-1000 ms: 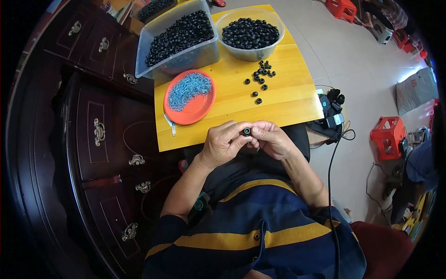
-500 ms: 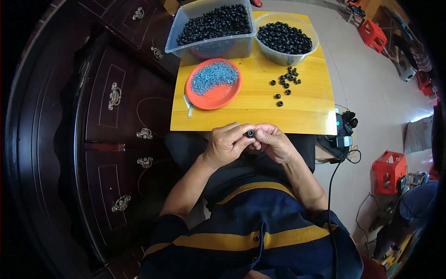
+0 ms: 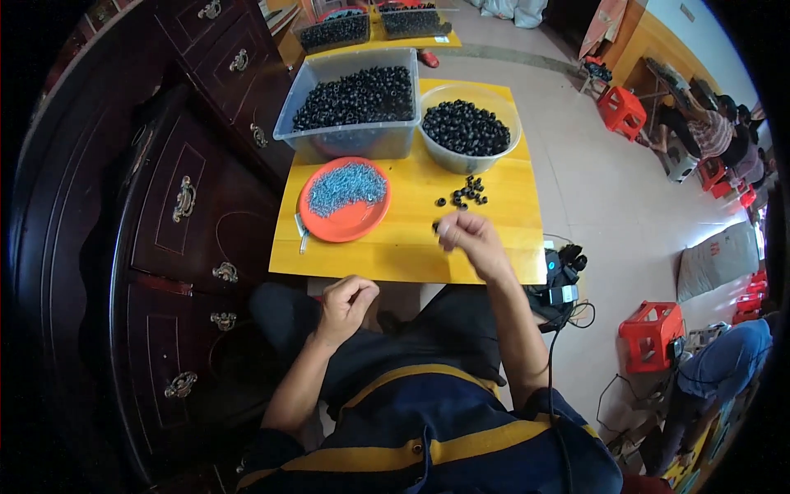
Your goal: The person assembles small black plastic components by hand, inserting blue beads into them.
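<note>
Over the yellow table, my right hand is closed in a pinch, with a small black ring-shaped part at its fingertips. My left hand is curled above my lap, just off the table's near edge; whatever it may hold is hidden. Several loose black parts lie beyond the right hand. A red-orange plate on the left of the table holds a heap of small bluish metallic pieces. Behind it, a clear rectangular tub and a round clear bowl contain many more black parts.
Dark wooden drawers run along my left. Further tubs stand on another yellow table ahead. A red stool, a black cable and a bent-over person in blue are to the right.
My hands have parted: the right moved forward over the table, while the left stayed back above my lap. The black part between them is no longer visible there. The view has tilted up.
</note>
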The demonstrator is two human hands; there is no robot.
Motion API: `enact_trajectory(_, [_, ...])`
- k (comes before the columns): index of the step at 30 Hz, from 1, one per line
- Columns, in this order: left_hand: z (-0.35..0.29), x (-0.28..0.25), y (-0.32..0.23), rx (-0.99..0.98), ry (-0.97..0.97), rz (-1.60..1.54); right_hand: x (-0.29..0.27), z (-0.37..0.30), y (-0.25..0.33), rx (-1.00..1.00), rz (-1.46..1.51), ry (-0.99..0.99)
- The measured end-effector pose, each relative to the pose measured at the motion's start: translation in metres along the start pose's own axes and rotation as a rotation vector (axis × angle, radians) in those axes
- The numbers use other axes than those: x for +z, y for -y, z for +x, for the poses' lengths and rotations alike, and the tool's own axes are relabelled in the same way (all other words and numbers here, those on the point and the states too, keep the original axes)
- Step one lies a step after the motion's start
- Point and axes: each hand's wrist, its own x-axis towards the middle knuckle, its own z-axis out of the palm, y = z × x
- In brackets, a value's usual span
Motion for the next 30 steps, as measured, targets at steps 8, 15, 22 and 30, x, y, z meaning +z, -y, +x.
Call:
enact_trajectory(8, [-0.032, 0.003, 0.017, -0.116, 0.047, 0.003, -0.045, 0.092, 0.041, -0.405, -0.294, -0.524])
enact_trajectory(15, [-0.026, -0.007, 0.012, -0.120, 0.046, 0.049, -0.054, 0.033, -0.025, -0.377, -0.357, -0.584])
enact_trajectory(22, [0.031, -0.028, 0.017, 0.058, -0.115, 0.339, -0.052, 0.010, -0.051, -0.334, -0.782, -0.602])
enact_trajectory(30, [0.110, -0.029, 0.054, 0.205, -0.048, 0.675, -0.037, 0.008, -0.054, -0.448, -1.072, -0.539])
